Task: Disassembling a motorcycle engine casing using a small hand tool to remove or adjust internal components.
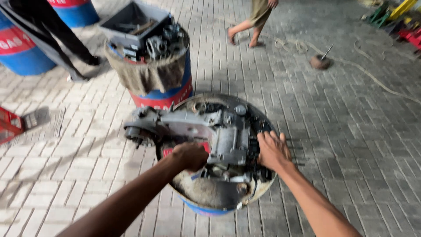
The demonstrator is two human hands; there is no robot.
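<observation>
1. Far left: blue drum (19,52) with a red band, a dark-trousered leg (57,35) stepping past, and a red crate (8,125) at the frame edge on the paved floor (351,131)
2. Left of centre, behind: second drum (164,94) draped with a rag, topped by a grey tray (131,22) and loose metal parts (164,44), seemingly parked within reach of the work
3. Centre: grey engine (197,129) lying on its side across a nearer drum's top (258,193), probably raised there to working height; narrow end overhanging to the left
4. Left hand (189,156) curled against the engine's near side, fingers tucked under and hidden, so cannot tell what they pinch
5. Right hand (272,151) flat on the engine's right end, fingers spread and pressing, likely steadying it
6. Far right, behind: bare legs (245,30) of another person walking, and a rope (377,79) trailing across the floor
</observation>
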